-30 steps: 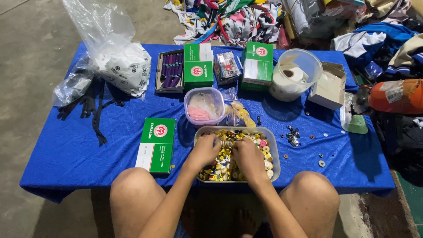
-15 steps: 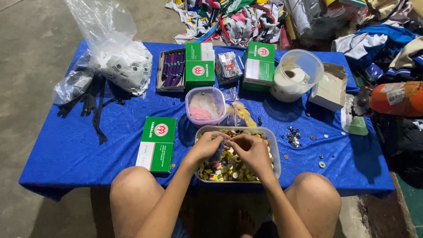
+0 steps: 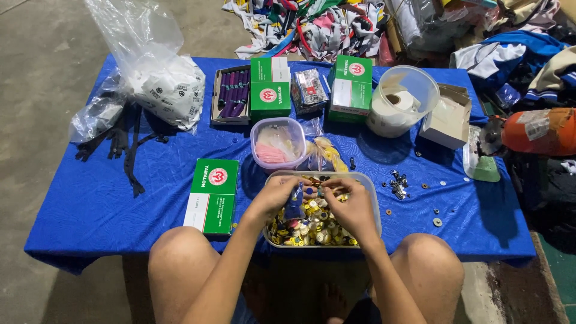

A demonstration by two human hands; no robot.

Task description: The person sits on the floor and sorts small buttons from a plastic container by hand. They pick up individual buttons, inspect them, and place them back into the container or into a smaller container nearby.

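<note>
Blue-covered worktop (image 3: 108, 204), low, spread with sorting gear. At the far left, a big clear plastic bag (image 3: 159, 78) of white pieces beside black zipper strips (image 3: 123, 147). Along the back, green boxes (image 3: 270, 87), one open on purple zippers (image 3: 231, 93), and a clear round tub (image 3: 402, 99) with a white roll inside. Nearer, one more green box (image 3: 211, 195) lying flat, and a small lidded container (image 3: 278, 144) with pink contents. At the front edge, a clear rectangular tray (image 3: 372, 198) heaped with gold and coloured buttons (image 3: 312, 228). Both hands over that tray: left hand (image 3: 276, 195) curled, fingers pinched on a small clear bag (image 3: 294, 207) with something blue inside; right hand (image 3: 354, 207) curled too, fingertips meeting at the bag's mouth, seemingly on a button or the rim, hard to tell. Judging by the heap, most buttons still unsorted; only this one bag under way. A few loose buttons and metal bits (image 3: 399, 186) scattered to the right.
</note>
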